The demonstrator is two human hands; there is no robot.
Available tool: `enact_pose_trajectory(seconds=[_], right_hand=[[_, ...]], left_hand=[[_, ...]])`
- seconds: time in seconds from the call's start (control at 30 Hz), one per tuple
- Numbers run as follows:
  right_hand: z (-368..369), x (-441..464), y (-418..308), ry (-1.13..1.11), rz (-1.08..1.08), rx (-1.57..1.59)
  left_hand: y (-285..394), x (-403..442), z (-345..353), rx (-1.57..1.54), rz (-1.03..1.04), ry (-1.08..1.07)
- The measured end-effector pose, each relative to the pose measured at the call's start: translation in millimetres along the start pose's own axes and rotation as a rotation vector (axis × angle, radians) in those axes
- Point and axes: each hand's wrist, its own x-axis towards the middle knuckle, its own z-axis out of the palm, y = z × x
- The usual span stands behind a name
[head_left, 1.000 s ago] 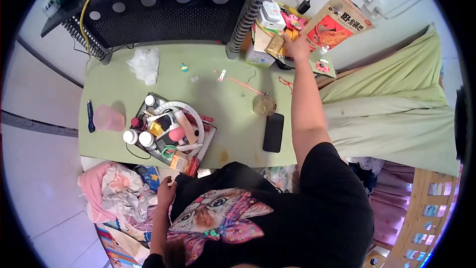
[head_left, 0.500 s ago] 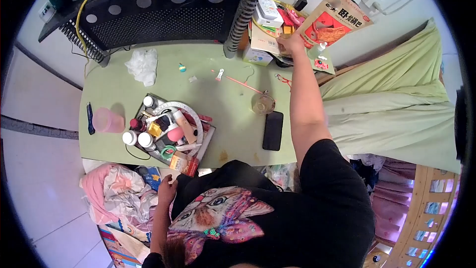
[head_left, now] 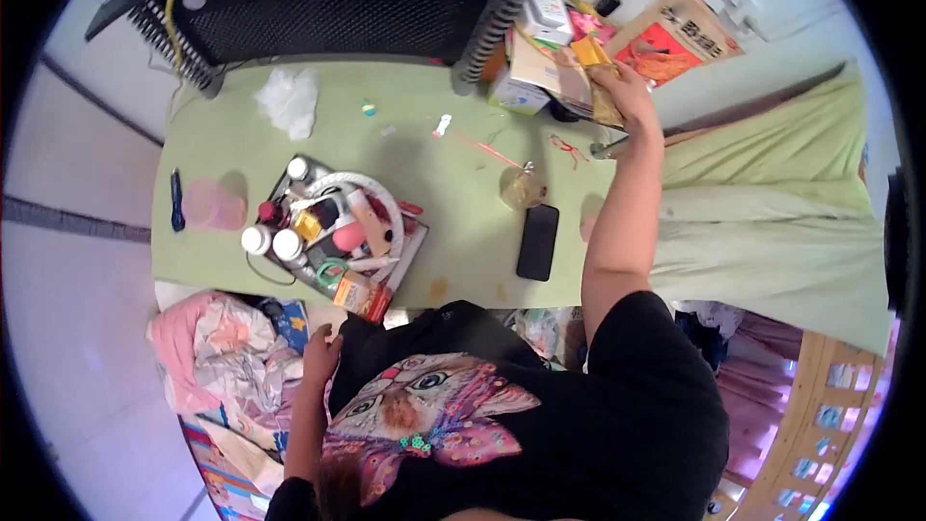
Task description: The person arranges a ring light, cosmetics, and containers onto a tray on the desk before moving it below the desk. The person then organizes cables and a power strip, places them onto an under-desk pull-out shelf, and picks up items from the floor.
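Note:
My right hand (head_left: 629, 96) reaches to the pile at the back right, its fingers closed on a yellow-brown packet (head_left: 604, 106). The hand hides part of this packet. Just left of it lie cardboard-coloured papers (head_left: 550, 66), with a gold-yellow piece (head_left: 591, 52) above the fingertips. Behind, a kraft-coloured snack bag (head_left: 675, 37) with a red picture leans against the wall. My left hand (head_left: 321, 354) hangs below the table's front edge, fingers loosely apart and holding nothing, near the crumpled bedding (head_left: 227, 342).
A full organizer tray (head_left: 410, 256) with bottles sits front left on the green table (head_left: 463, 260). A black phone (head_left: 537, 243), a clear cup (head_left: 521, 190), a pink cup (head_left: 214, 205) and a white plastic bag (head_left: 289, 101) lie around. A black monitor stand (head_left: 328, 24) spans the back.
My right hand has moved right across the pile, onto the yellow-brown packet. The snack bag sits lower and further right. My left hand stays below the table edge. The camera view has shifted slightly.

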Motion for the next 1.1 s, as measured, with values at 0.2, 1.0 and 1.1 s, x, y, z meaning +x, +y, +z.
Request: enact_pose_trajectory(seconds=[0.2,1.0,1.1], right_hand=[[113,-76,-8,-0.461,0.070,0.429],[256,-192,136,-0.300,0.050,0.230],[249,-202,143,-0.324,0.094,0.189]], left_hand=[[-7,-2,3,0.026,-0.033,-0.037],[95,13,-28,0.396,0.771,0.180],[98,33,-9,0.665,0.874,0.171]])
